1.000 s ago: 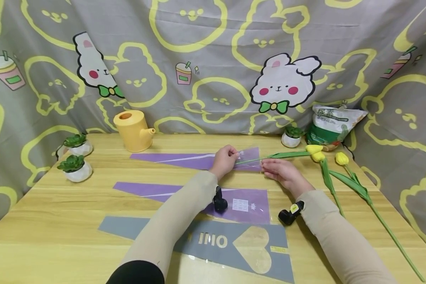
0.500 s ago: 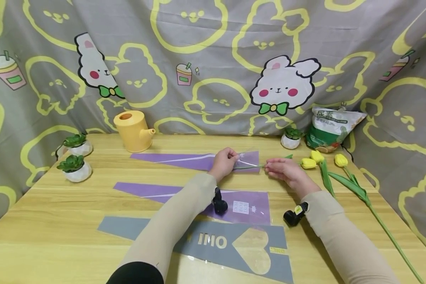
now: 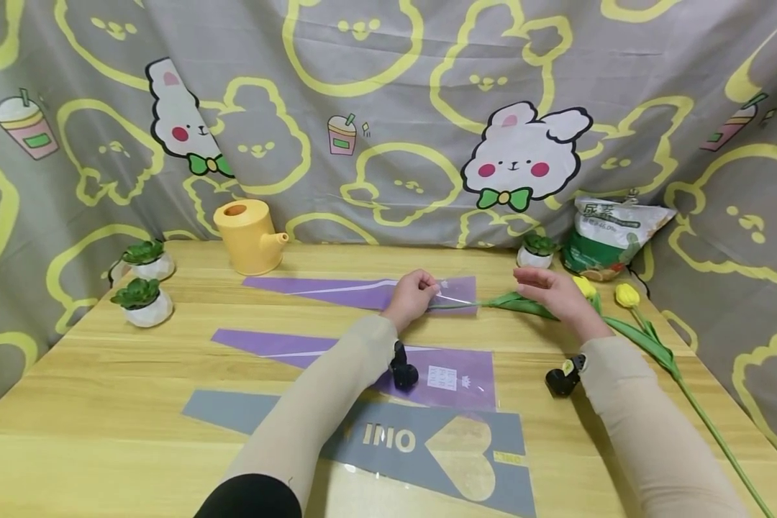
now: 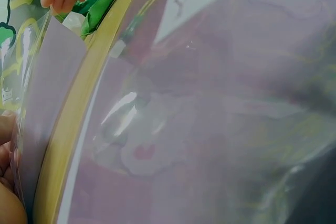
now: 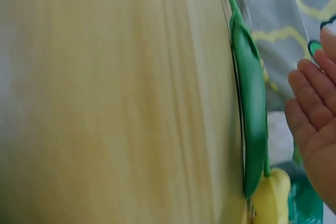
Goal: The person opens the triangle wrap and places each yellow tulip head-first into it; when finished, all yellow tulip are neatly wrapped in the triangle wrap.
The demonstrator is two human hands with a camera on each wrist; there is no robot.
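Observation:
My left hand [image 3: 414,298] pinches the clear film of the far purple flower sleeve [image 3: 326,288] near its wide right end; its fingertips [image 4: 6,129] also show at the left wrist view's edge. From that mouth runs the green stem of a yellow tulip, with its leaf [image 3: 524,306] outside to the right. My right hand [image 3: 560,296] hovers over the leaf, fingers straight, holding nothing. In the right wrist view the hand [image 5: 317,124] is apart from the leaf [image 5: 251,108] and yellow bloom [image 5: 270,198]. In the head view the right hand covers part of this tulip.
Nearer lie a second purple sleeve [image 3: 473,374] and a grey sleeve [image 3: 421,446] with a heart window. Another tulip [image 3: 628,295] lies at right. Behind stand a yellow watering can [image 3: 249,237], a fertilizer bag [image 3: 615,237] and potted succulents [image 3: 149,309].
The tulip has come down toward the table, its stem in the sleeve mouth. My right hand has let go of the stem and moved right. The left hand keeps its pinch on the film.

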